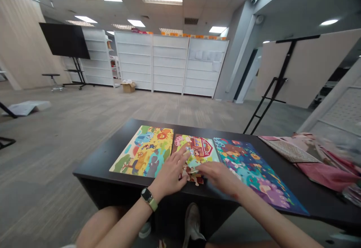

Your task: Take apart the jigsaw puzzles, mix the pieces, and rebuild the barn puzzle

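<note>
In the middle of the dark table lies a farm jigsaw puzzle (207,157) with a red barn. My left hand (173,171), a watch on its wrist, rests over the puzzle's left side with fingers stretched out. From the right, my right hand (218,174) reaches to the lower part of the puzzle, its fingertips pinched on a small pale-edged puzzle piece (194,171). Loose-looking brown pieces (198,181) sit at the near edge, partly hidden by my hands. A yellow animal puzzle (149,148) lies to the left, a blue sea-creature puzzle (254,169) to the right.
The black table (98,161) ends close to my knees. At its right side lie a pink bag (318,165) and clear plastic. Beyond stand white shelves (169,64), a screen on a stand (66,41), a cardboard box (129,86) and a board on an easel (304,67).
</note>
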A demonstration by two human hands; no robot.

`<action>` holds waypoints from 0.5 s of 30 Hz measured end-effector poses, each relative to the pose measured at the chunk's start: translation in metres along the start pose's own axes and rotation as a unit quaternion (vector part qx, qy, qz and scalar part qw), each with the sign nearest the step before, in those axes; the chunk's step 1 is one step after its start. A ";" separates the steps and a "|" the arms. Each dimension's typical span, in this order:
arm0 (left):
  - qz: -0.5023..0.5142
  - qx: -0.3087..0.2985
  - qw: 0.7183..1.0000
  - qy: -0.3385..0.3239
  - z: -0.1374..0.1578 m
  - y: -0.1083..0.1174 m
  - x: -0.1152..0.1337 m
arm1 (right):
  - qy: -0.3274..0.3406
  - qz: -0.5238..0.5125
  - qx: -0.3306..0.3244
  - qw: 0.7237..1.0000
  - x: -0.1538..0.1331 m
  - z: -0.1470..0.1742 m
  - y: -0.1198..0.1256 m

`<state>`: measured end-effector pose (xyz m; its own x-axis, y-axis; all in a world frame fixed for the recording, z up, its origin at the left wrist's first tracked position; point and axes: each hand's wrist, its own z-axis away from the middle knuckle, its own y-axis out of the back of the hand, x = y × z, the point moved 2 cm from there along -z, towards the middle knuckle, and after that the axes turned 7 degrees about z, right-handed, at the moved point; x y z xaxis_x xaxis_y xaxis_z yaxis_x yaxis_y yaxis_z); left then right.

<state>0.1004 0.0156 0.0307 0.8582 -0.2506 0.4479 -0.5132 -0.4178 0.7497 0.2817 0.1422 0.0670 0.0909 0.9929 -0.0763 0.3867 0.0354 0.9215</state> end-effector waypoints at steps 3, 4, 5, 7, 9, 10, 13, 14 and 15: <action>-0.006 -0.009 1.000 -0.002 0.001 -0.002 -0.001 | 0.062 0.045 0.001 0.997 -0.007 -0.005 0.002; -0.001 -0.008 1.000 0.000 0.001 -0.003 -0.001 | 0.063 0.073 0.029 0.995 -0.004 -0.008 0.006; 0.008 -0.005 1.000 0.002 0.001 -0.004 -0.001 | 0.050 0.103 0.067 0.991 0.002 -0.011 0.011; 0.027 0.012 1.000 0.008 0.002 -0.002 -0.002 | -0.006 0.151 0.126 0.980 0.014 -0.015 0.020; 0.044 0.047 0.998 0.028 0.003 0.004 -0.005 | -0.042 0.167 0.114 0.978 0.020 -0.014 0.019; 0.052 0.065 0.996 0.040 0.005 0.010 -0.008 | -0.044 0.163 0.096 0.981 0.016 -0.010 0.014; 0.071 0.107 0.989 0.068 0.010 0.033 -0.022 | -0.028 0.104 0.098 0.989 -0.018 0.019 -0.024; 0.074 0.112 0.988 0.073 0.012 0.042 -0.029 | -0.032 0.070 0.117 0.990 -0.036 0.032 -0.045; 0.074 0.113 0.988 0.078 0.014 0.050 -0.036 | -0.025 0.030 0.117 0.992 -0.056 0.044 -0.071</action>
<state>0.0439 -0.0086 0.0455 0.7545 -0.1939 0.6270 -0.6054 -0.5746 0.5508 0.2898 0.0787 -0.0113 0.1636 0.9853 -0.0487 0.5807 -0.0563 0.8122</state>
